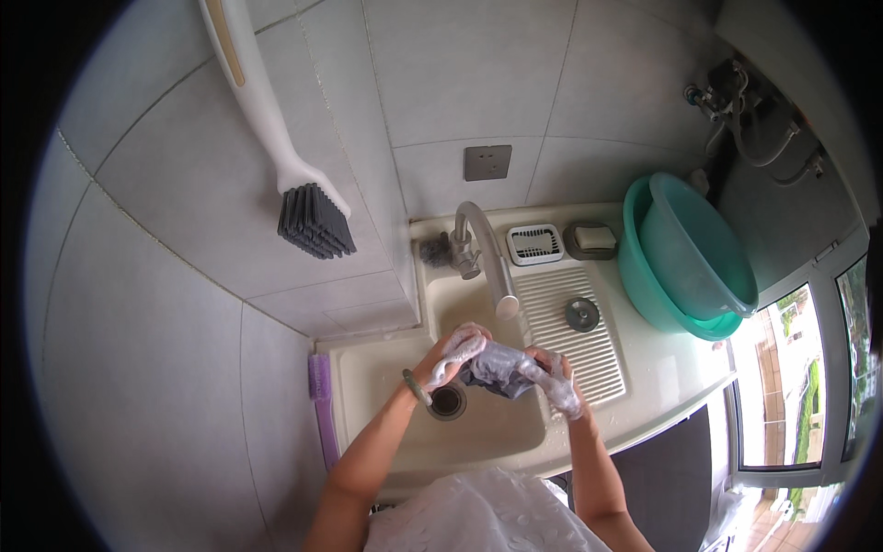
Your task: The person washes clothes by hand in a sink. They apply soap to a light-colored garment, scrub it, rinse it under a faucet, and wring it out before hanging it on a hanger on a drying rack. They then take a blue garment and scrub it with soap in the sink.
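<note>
A dark grey wet cloth, coated with soap suds, is stretched between my two hands above the cream sink basin. My left hand, with a green bangle at the wrist, grips the cloth's left end under white foam. The right end is in my right hand, whose back is covered in lather. Just beyond the hands the metal faucet curves over the basin, and no water is seen running from it. The sink drain lies near my left wrist.
Right of the basin is a ribbed drainboard with a metal sink stopper. Behind stand a white soap dish and a soap bar. Green plastic basins lean at right. A purple brush and a white-handled brush are at left.
</note>
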`<state>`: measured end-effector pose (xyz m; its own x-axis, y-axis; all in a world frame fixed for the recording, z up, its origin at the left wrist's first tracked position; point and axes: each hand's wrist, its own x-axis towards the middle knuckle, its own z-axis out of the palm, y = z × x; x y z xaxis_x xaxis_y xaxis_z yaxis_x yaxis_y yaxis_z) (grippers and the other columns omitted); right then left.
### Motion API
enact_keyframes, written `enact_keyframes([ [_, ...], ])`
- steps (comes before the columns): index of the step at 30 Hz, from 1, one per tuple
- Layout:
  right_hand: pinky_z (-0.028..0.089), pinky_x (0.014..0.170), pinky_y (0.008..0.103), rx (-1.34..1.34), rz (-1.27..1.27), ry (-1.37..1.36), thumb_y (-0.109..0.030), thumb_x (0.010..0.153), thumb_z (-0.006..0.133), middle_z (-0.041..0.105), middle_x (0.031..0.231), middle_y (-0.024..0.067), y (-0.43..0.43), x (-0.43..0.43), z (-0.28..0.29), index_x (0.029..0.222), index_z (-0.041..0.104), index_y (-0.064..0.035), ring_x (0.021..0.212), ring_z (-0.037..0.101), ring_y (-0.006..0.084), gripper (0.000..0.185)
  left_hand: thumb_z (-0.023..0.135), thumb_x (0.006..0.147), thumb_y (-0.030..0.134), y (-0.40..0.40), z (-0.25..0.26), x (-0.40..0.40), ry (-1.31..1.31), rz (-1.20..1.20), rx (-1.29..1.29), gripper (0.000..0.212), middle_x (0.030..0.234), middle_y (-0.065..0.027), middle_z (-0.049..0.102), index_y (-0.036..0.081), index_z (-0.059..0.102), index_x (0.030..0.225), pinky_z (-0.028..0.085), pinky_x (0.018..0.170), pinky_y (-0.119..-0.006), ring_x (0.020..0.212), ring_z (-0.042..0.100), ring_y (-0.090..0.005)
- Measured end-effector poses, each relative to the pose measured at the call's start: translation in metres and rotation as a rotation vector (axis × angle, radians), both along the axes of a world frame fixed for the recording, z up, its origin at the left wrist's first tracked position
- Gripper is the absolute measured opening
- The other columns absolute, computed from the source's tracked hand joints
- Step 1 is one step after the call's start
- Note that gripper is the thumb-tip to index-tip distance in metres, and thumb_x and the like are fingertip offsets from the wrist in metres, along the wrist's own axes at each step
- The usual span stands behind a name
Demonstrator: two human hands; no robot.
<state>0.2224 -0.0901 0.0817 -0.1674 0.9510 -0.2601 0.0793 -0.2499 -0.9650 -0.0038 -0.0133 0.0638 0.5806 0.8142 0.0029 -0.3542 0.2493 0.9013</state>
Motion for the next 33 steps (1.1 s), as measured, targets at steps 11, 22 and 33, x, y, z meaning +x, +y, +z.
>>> enact_keyframes([
  [11,0.046,0.085,0.0302,0.211,-0.471,0.848,-0.031,0.096,0.044,0.052,0.114,0.0051,-0.013,-0.086,-0.06,0.125,0.046,-0.0079,0.102,0.052,0.016,0.037,0.064,0.079,0.027,-0.018,0.001,0.068,0.91,0.198,0.53,0.023,0.081,-0.0138,0.067,0.016,0.067,0.1,0.053,0.069,-0.042,0.071,0.066,-0.0315],
  [22,0.046,0.087,0.0323,0.24,-0.231,1.002,-0.04,0.09,0.052,0.054,0.115,0.0057,-0.013,-0.046,-0.112,0.123,0.046,-0.0052,0.103,0.052,0.0156,0.048,0.056,0.085,0.023,-0.048,-0.014,0.082,1.023,0.164,0.706,0.021,0.066,-0.0175,0.062,0.008,0.065,0.074,0.047,0.064,-0.047,0.063,0.062,-0.0358],
  [33,0.046,0.08,0.0266,-0.316,-0.261,0.731,-0.04,0.096,0.042,0.061,0.094,0.0059,0.015,-0.043,0.013,0.111,0.054,-0.0044,0.084,0.057,0.0126,0.04,0.06,0.088,0.032,0.03,-0.054,0.02,0.408,0.087,0.325,0.03,0.07,-0.0063,0.06,0.002,0.063,0.085,0.044,0.06,-0.033,0.06,0.053,-0.0177],
])
